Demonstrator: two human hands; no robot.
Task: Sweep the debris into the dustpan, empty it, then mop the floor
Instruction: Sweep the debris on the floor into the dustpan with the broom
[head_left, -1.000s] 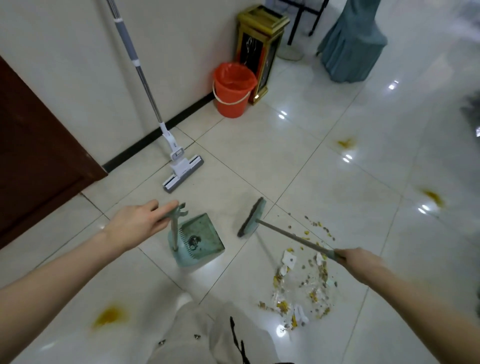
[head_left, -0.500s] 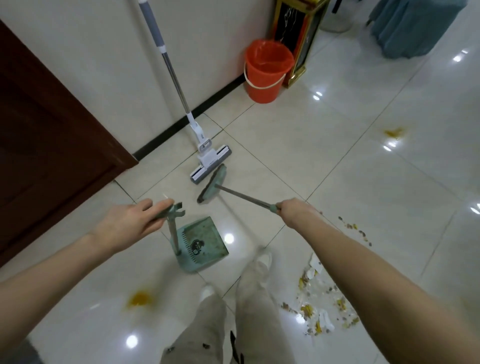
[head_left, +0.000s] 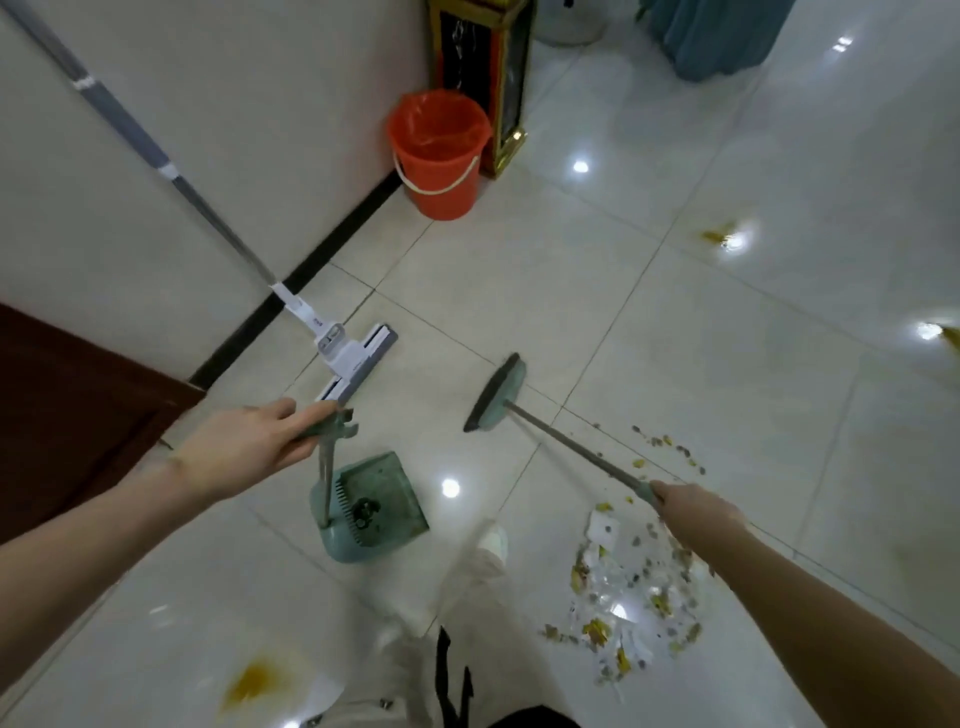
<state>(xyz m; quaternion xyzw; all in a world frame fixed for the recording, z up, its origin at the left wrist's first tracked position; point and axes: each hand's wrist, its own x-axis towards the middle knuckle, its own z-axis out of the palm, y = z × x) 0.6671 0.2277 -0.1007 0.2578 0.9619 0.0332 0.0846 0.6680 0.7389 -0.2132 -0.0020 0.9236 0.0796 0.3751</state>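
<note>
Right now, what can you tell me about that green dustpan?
The pale green plastic dustpan sits on the white tiled floor, its open mouth facing away from the person. A row of comb teeth lines its back, with a dark clump beside them. A thin handle rises from the rear, and the left hand grips its forked top. The scattered debris lies apart, to its right.

Open tile (head_left: 519, 291) ahead; mop (head_left: 353, 358), bucket (head_left: 439, 153) line wall.

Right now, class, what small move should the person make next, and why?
Probably swing the broom to the right of the debris: the pile lies unswept, the broom's head sits clear of it, and the left hand holds the dustpan on the pile's left.
</note>
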